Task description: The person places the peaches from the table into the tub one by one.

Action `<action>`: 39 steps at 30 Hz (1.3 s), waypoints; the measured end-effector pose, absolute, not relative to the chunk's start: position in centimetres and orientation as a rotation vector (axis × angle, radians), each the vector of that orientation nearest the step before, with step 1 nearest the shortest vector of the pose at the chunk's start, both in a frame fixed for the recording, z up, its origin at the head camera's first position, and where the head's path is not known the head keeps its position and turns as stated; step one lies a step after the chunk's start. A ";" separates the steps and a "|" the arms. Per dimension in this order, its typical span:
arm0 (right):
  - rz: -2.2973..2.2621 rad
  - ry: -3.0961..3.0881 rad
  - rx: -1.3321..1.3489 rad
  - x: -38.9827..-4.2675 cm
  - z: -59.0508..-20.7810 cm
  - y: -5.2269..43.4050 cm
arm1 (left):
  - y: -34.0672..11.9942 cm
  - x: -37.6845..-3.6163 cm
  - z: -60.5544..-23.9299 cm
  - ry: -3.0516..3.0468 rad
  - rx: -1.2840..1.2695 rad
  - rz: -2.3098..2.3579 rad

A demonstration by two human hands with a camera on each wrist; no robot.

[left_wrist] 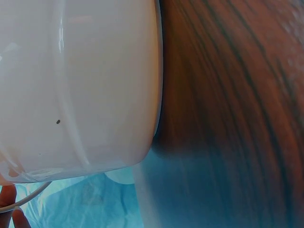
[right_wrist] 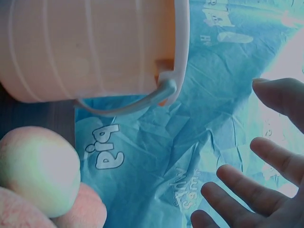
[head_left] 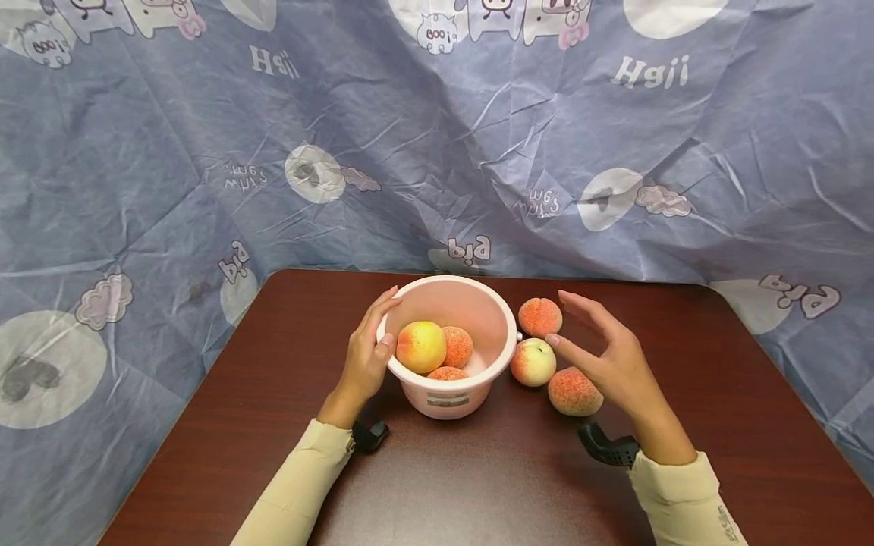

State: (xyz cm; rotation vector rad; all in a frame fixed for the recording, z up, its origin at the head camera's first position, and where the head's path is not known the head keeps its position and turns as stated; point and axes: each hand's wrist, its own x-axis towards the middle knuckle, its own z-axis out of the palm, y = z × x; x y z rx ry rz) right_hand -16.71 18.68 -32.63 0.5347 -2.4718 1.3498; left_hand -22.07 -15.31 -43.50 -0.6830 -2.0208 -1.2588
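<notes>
A pale pink bucket (head_left: 451, 398) stands upright on the table. Inside it lie a yellow-and-red peach (head_left: 419, 346) and two orange-red peaches, one of them (head_left: 459, 346) behind the yellow one. My left hand (head_left: 366, 360) holds the bucket by its left rim; in the left wrist view its fingertips show beside the thin handle (left_wrist: 35, 194). To the right of the bucket sit a red-orange peach (head_left: 540, 317), a pale yellow peach (head_left: 534, 364) and another orange peach (head_left: 575, 393). Over these my right hand (head_left: 617, 364) hovers, fingers spread, nothing in its grasp.
The dark brown wooden table (head_left: 478, 478) carries all of this. A blue-grey printed cloth (head_left: 410, 152) hangs behind it and along its sides. Each wrist wears a black camera mount, such as the right one (head_left: 608, 447).
</notes>
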 end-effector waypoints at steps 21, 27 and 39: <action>1.250 -2.609 0.411 -18.3 -38.2 23.1 | -15.2 -21.9 -43.2 -2.018 -0.683 -1.266; 1.285 -2.611 0.416 -18.9 -38.5 23.5 | -15.3 -22.0 -43.5 -2.006 -0.680 -1.268; 1.313 -2.631 0.497 -20.1 -40.0 25.1 | -15.3 -22.0 -43.4 -2.014 -0.689 -1.260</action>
